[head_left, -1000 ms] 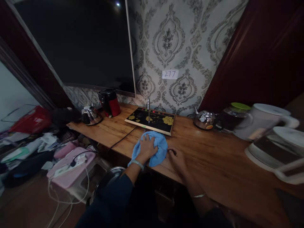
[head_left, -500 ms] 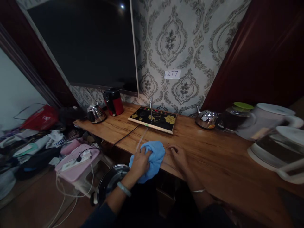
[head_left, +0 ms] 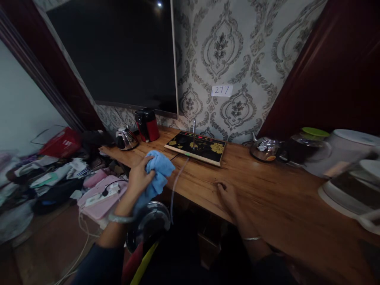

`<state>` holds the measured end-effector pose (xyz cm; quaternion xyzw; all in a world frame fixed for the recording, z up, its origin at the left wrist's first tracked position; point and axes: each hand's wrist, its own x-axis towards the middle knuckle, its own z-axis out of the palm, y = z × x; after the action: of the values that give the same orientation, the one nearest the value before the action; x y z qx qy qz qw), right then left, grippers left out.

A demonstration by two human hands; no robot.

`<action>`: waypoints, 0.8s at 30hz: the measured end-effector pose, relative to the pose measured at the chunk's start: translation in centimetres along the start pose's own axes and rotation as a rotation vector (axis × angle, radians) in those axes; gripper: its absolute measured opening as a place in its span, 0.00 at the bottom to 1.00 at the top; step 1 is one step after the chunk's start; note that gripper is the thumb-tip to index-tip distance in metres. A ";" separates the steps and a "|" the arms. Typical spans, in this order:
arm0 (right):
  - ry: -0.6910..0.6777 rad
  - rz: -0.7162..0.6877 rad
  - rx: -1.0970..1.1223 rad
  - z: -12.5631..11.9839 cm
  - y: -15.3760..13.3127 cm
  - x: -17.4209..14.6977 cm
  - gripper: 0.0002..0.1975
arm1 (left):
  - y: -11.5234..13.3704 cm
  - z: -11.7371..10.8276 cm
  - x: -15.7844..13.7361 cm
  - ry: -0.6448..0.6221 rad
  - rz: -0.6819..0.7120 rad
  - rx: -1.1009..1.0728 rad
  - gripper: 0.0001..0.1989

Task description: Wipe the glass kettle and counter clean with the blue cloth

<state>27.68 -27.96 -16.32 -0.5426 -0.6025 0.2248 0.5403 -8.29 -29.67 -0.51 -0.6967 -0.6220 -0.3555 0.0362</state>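
Note:
A crumpled light-blue cloth [head_left: 160, 171] is gripped in my left hand [head_left: 139, 178], raised over the front edge of the wooden table [head_left: 252, 190]. Part of the cloth hangs down toward a round metal pot [head_left: 154, 221] below the edge. On the tabletop, my right hand [head_left: 228, 194] rests with its fingers curled in and nothing visible in them. Beyond both hands lies a black tea stove panel [head_left: 196, 145] with yellow flowers and a thin upright spout. A clear tube [head_left: 175, 184] runs from its front over the edge.
At the back left stand a steel kettle [head_left: 126, 138] and a red-and-black appliance [head_left: 147, 126]. To the right are a small steel teapot [head_left: 264, 149], a green-lidded glass jug [head_left: 308, 146] and white-lidded pitchers [head_left: 353, 152]. A pink stool [head_left: 99, 200] holds a power strip.
My left hand has lifted the blue cloth off the table edge and carried it up and left. The clear tube and pot show more. My right hand stays on the table.

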 end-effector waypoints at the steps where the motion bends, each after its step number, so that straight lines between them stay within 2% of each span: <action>1: -0.002 0.002 0.004 0.0 0.0 0.0 0.13 | 0.1 1.0 0.7 -0.017 0.013 0.026 0.28; 3: -0.003 0.009 0.008 -0.1 0.0 0.0 0.13 | 0.5 4.0 1.3 -0.132 0.040 0.048 0.31; 6: -0.003 0.008 0.006 -0.1 -0.1 0.0 0.13 | 1.0 8.6 0.5 -0.403 0.035 0.139 0.33; 9: -0.018 0.010 -0.011 -0.2 -0.4 -0.1 0.13 | 1.1 11.0 -0.8 -0.432 0.031 0.261 0.27; 12: -0.023 0.027 -0.031 -0.3 -0.6 -0.1 0.13 | 1.0 11.1 -1.5 -0.444 0.064 0.273 0.25; 16: -0.031 0.037 -0.043 -0.5 -0.8 0.0 0.13 | 0.9 9.9 -2.1 -0.470 0.105 0.236 0.23; 24: -0.051 0.049 -0.025 -0.6 -0.4 -0.1 0.14 | 1.6 7.7 -4.8 -0.491 0.072 0.177 0.20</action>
<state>28.08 -28.37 -15.86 -0.5579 -0.6053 0.2442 0.5125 -3.24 -30.30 -8.15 -0.7778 -0.6158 -0.1183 -0.0424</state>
